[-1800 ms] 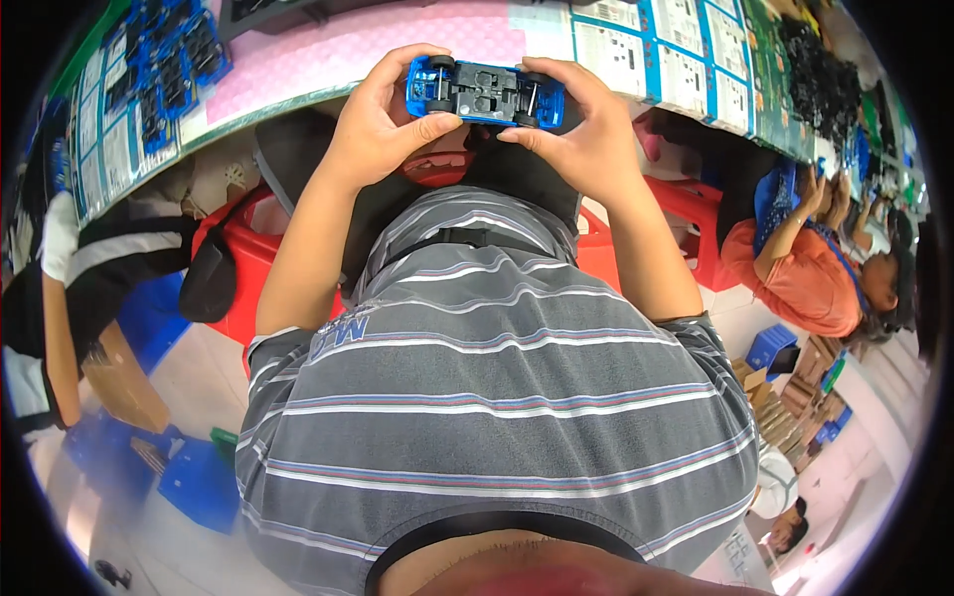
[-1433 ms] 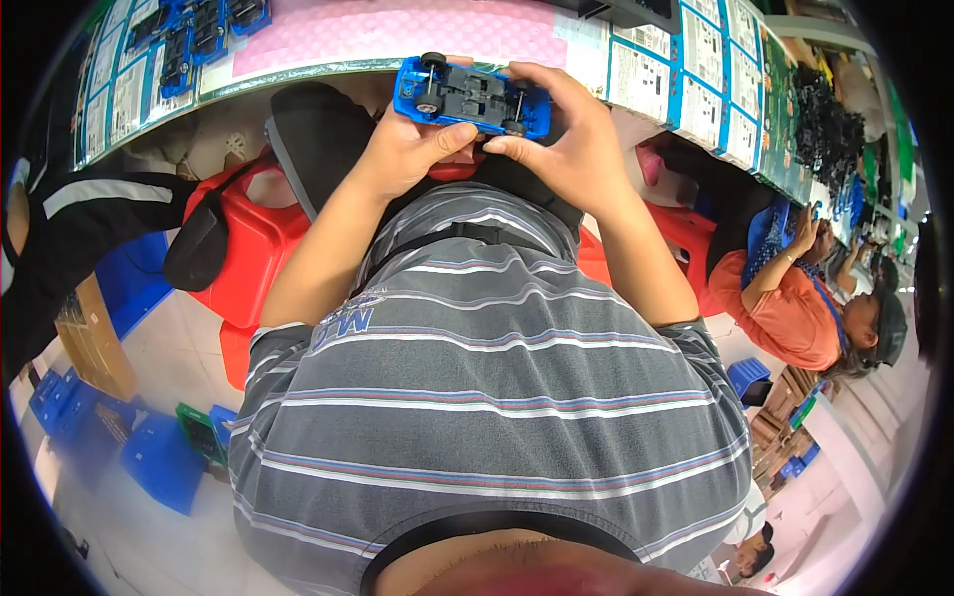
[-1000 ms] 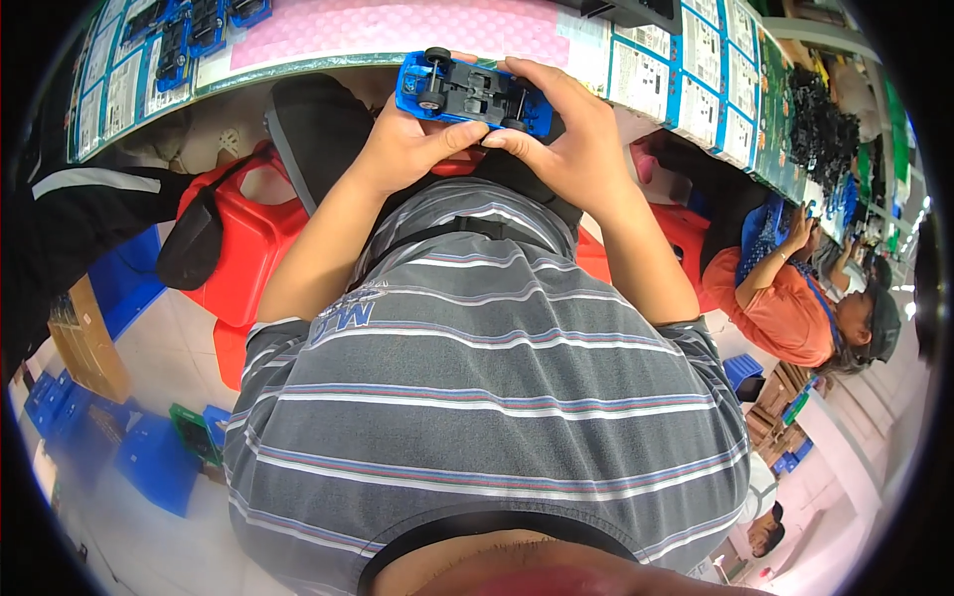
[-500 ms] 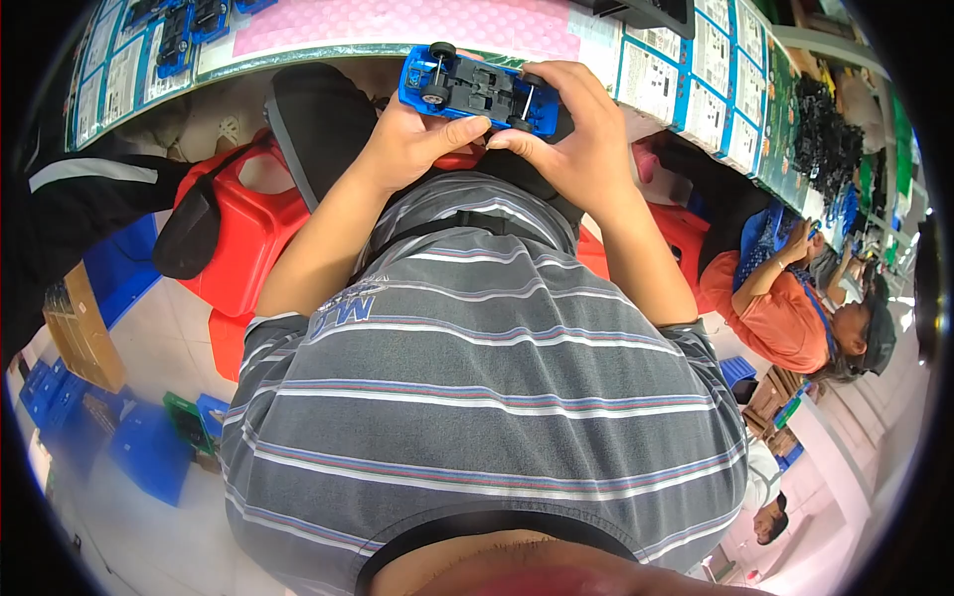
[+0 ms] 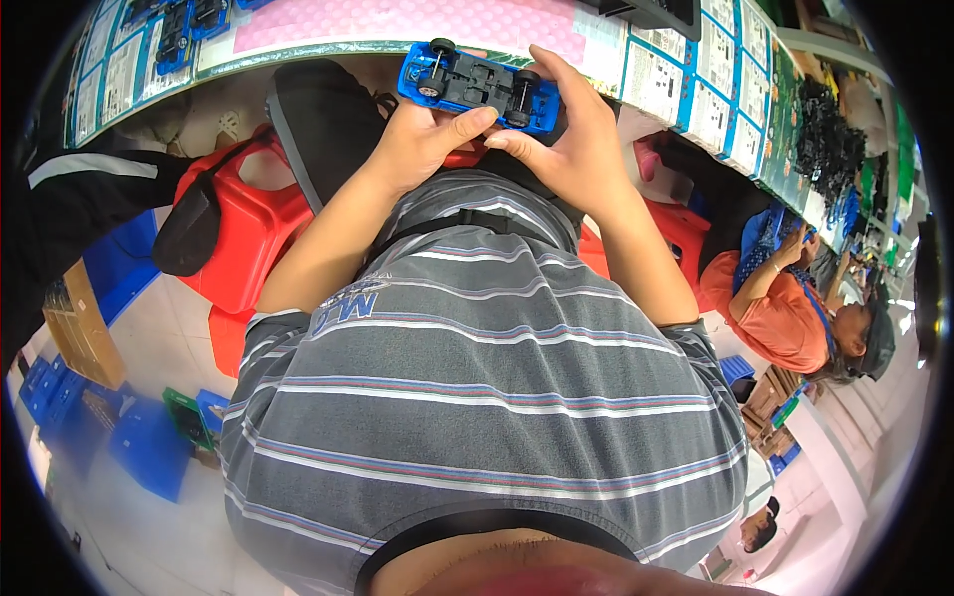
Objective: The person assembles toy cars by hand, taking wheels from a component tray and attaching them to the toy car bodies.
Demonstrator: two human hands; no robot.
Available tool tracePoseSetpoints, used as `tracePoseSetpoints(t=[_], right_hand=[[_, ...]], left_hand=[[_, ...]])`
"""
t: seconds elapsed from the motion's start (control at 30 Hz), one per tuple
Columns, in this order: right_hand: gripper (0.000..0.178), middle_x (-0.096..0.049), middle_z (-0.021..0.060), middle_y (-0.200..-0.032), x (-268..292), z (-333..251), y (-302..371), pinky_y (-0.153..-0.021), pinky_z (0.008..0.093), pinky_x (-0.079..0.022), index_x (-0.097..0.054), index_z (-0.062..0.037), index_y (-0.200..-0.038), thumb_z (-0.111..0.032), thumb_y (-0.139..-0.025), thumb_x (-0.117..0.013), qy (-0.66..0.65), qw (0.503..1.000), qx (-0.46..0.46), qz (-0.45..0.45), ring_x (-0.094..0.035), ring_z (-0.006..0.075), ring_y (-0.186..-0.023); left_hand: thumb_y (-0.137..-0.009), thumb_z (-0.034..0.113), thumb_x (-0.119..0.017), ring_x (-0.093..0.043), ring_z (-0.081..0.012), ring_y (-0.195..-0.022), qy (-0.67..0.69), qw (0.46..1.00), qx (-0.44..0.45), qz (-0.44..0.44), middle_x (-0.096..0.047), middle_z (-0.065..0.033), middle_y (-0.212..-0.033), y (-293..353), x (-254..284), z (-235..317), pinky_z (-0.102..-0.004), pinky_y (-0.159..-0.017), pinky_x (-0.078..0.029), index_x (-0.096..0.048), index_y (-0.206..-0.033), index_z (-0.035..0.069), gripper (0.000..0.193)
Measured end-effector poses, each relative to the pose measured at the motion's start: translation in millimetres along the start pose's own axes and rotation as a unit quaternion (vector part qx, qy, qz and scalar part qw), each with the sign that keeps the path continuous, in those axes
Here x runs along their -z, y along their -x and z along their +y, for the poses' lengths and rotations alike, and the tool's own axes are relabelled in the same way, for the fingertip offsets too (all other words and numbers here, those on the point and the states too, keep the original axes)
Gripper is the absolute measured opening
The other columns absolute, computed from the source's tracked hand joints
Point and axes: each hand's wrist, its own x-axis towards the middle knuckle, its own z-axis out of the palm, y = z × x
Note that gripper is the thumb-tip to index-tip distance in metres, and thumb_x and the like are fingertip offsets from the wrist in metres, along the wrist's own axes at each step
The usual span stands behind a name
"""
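A blue toy car (image 5: 477, 87) is held upside down just off the table's near edge, its black underside, wheels and metal axles facing up. My left hand (image 5: 422, 144) grips its left part, thumb on the near edge and the other fingers mostly hidden beneath. Around the car's right end, my right hand (image 5: 581, 144) is open, thumb and index finger spread apart. That index finger is stretched out beyond the rear wheel, clear of it. Whether hidden right fingers touch the car's far side, I cannot tell.
On the table (image 5: 338, 35), more blue toy cars (image 5: 179, 35) stand at the far left, near a pink bubble-wrap sheet (image 5: 417, 28). A black tray (image 5: 656, 15) lies at the back right. Red stools (image 5: 238, 228) flank me. Another person (image 5: 785, 308) works at the right.
My right index finger has lifted off the car's right wheel and straightened outward. My left thumb has shifted slightly up onto the car. The car stays in nearly the same place.
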Motion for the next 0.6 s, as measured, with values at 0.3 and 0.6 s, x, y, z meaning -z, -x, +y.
tracePoseSetpoints(t=[0.3,0.6], right_hand=[[0.046,-0.070,0.0141,-0.103,15.6,63.8,-32.1,-0.081,0.0340,-0.055,-0.063,0.0001,-0.122,-0.020,-0.084,-0.080,-0.034,0.999,-0.024,0.031,-0.070,0.0237,-0.089],[0.011,-0.060,0.0112,-0.073,-16.7,132.8,-34.7,-0.057,0.0388,-0.047,-0.070,-0.0031,-0.094,-0.010,-0.085,-0.071,0.235,0.953,0.057,0.181,-0.059,0.0284,-0.062]], left_hand=[[-0.096,0.006,-0.065,-0.060,-0.0189,-0.114,0.094,0.986,-0.103,0.094,-0.062,-0.0069,-0.123,1.1,32.1,31.6,-0.0389,-0.102,-0.048,-0.051,-0.132,0.005,0.039],[-0.102,0.008,-0.051,-0.060,-0.0265,-0.119,-0.019,0.953,-0.178,0.245,-0.058,-0.0113,-0.133,29.6,130.2,130.4,-0.0477,-0.101,-0.049,-0.044,-0.140,0.005,0.039]])
